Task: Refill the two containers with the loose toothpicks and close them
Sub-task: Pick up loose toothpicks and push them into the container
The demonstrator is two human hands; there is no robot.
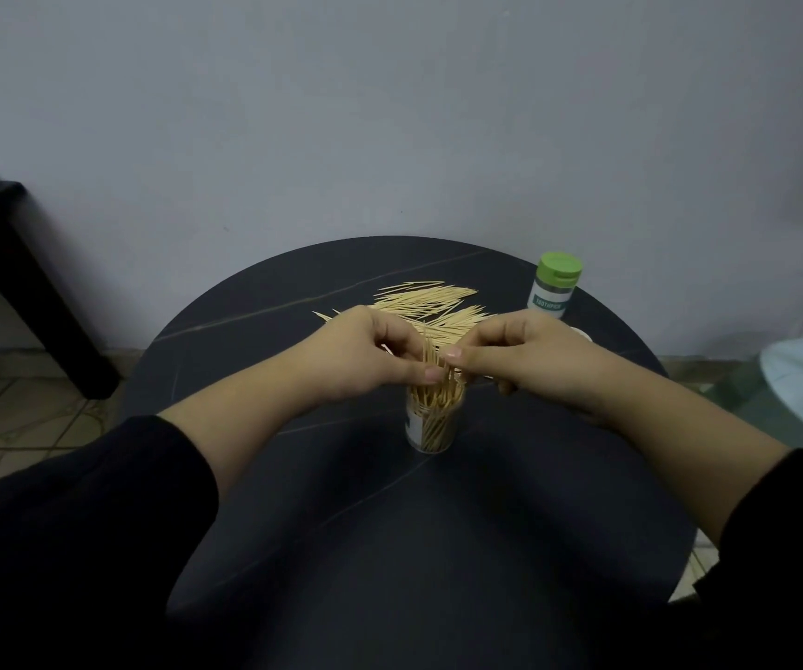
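Wooden toothpicks (pixel 436 408) — long axis upright — in clear container (pixel 431 436)

2 loose black sleeves (pixel 100 500), seemingly plain

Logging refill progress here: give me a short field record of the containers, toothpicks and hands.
table: round, dark
open container: clear, mid-table, lidless, holding toothpicks
closed container: green lid on, upright, table's far right
loose toothpicks: pile on table beyond the hands
left hand: pinches upright bundle over open container
right hand: pinches same bundle
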